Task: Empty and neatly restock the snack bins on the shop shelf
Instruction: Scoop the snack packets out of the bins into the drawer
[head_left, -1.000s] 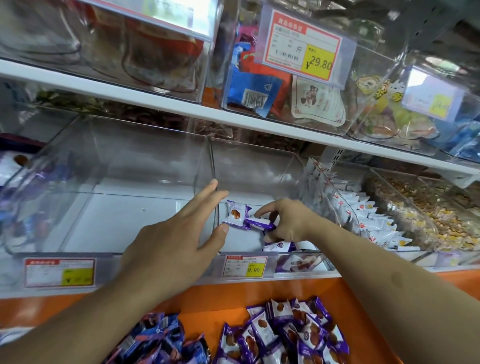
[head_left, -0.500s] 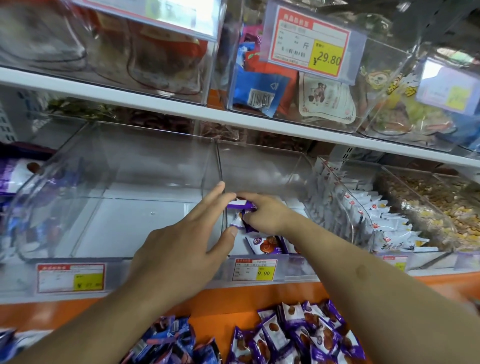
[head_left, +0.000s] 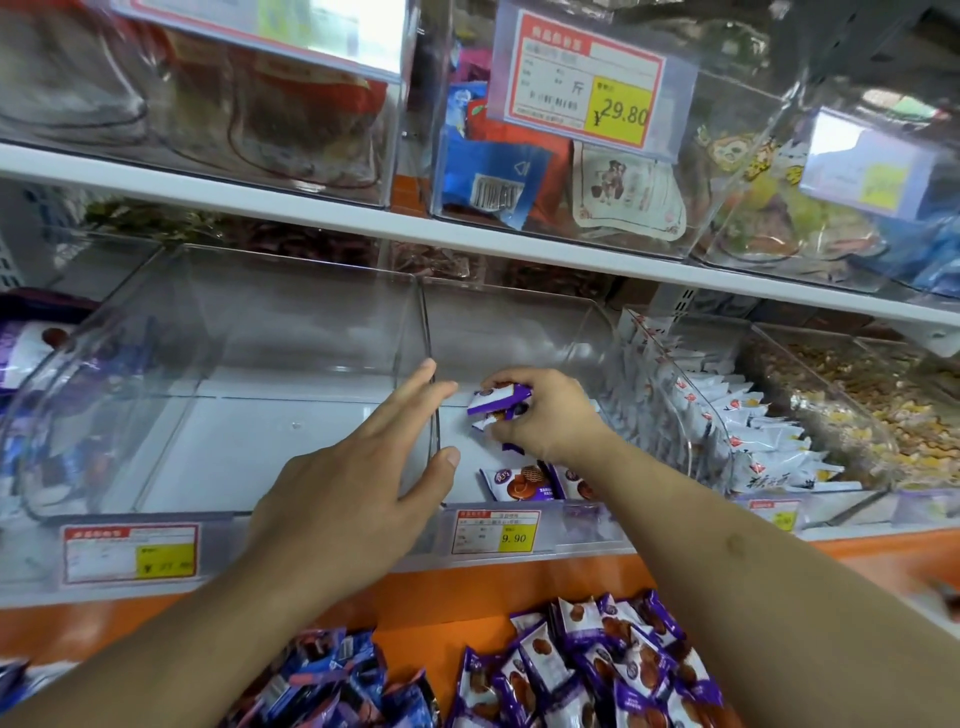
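Two clear plastic bins stand side by side on the middle shelf: a wide left bin with nothing in it and a narrower middle bin. My right hand is inside the middle bin, fingers curled round a few purple-and-white snack packets. Two more purple packets lie on that bin's floor near the front. My left hand rests with straight fingers against the clear wall between the two bins, thumb on the right side of it.
Piles of purple packets and blue packets lie on the orange ledge below. To the right are bins of white packets and loose yellow snacks. The upper shelf overhangs with filled bins and price tags.
My right hand gathered purple packets in the middle bin and now holds them slightly higher. My left hand has stayed on the divider wall. The view shifted a little.
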